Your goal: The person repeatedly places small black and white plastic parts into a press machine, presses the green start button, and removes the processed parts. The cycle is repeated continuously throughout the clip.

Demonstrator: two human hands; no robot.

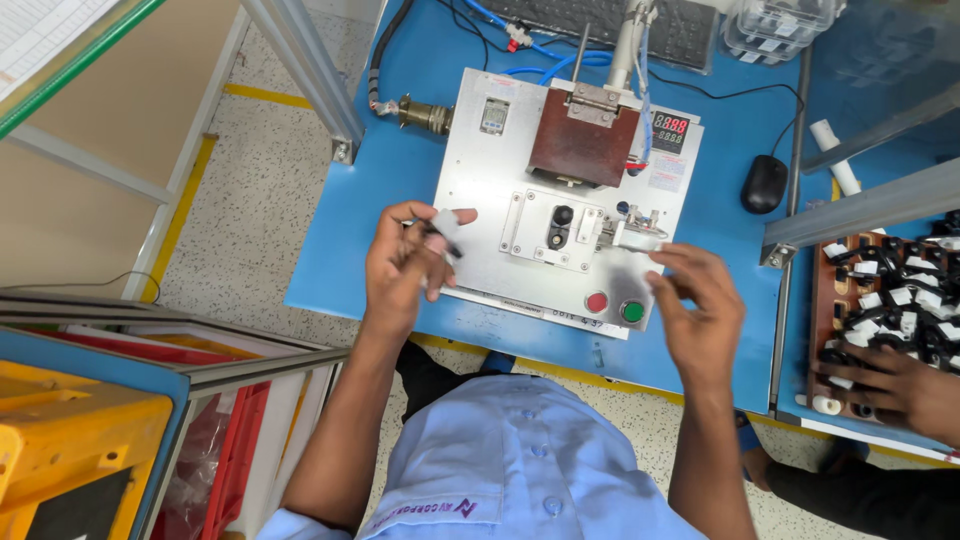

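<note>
The left hand [405, 258] is curled over the left edge of a grey metal fixture plate [478, 190], its fingers pinching a small black-and-white part [443, 232] held just above the plate. The right hand [697, 305] hovers open at the plate's right side — fingers loosely spread, holding nothing — its fingertips just beside a small pale clamp piece [635, 235] and above the red button [597, 302] and green button [632, 312]. A brown block [582, 138] stands at the plate's far end on the blue table [350, 240], and another person's hand [885, 385] rests on a tray of black-and-white parts [885, 300] at the right — well apart.
</note>
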